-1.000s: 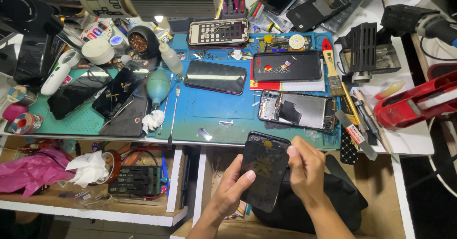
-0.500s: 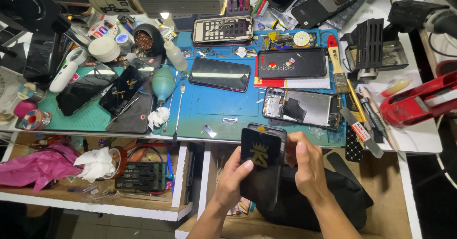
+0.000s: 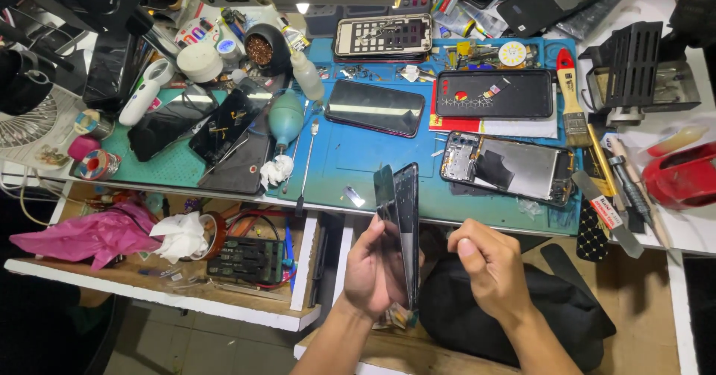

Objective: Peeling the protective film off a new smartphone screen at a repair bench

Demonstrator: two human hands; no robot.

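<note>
My left hand (image 3: 371,270) grips a black phone back cover (image 3: 399,226), turned on edge so it shows as a thin upright slab above the front edge of the blue work mat (image 3: 358,158). My right hand (image 3: 488,267) is curled into a loose fist just to the right of the cover, apart from it, and I cannot tell whether it pinches anything small. An opened phone body (image 3: 511,167) with bare metal and circuit parts lies on the mat above my right hand. A dark phone screen (image 3: 374,108) lies flat further back.
A brush (image 3: 573,100), tweezers and small tools line the mat's right side, beside a red device (image 3: 682,177). Several dark phones (image 3: 201,129), a green air blower (image 3: 286,115) and bottles crowd the left. A black bag (image 3: 537,308) lies under my hands; an open drawer (image 3: 224,255) is lower left.
The back cover has turned from flat-facing to edge-on in my left hand. My right hand has let go of it and drawn away to the right, closing into a fist.
</note>
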